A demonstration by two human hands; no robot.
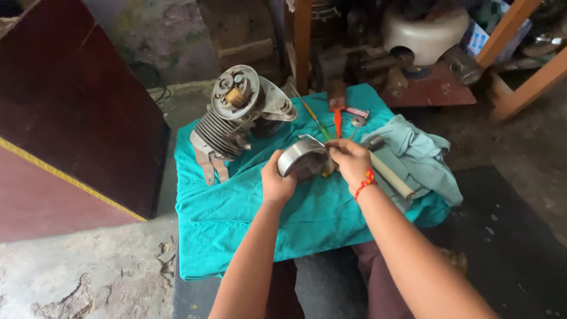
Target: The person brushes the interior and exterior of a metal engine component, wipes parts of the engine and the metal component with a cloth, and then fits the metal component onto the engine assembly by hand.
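Observation:
My left hand grips the near side of a round grey metal drum-shaped part, held above a teal cloth. My right hand, with a red thread at the wrist, holds the same part on its right edge. A small engine with cooling fins and a round metal plate lies on the cloth to the upper left of my hands.
Past my hands lie a hammer with a pale wooden handle, an orange-handled screwdriver and other small tools. A light green rag is bunched at the right. A dark red panel stands left; wooden legs and clutter are behind.

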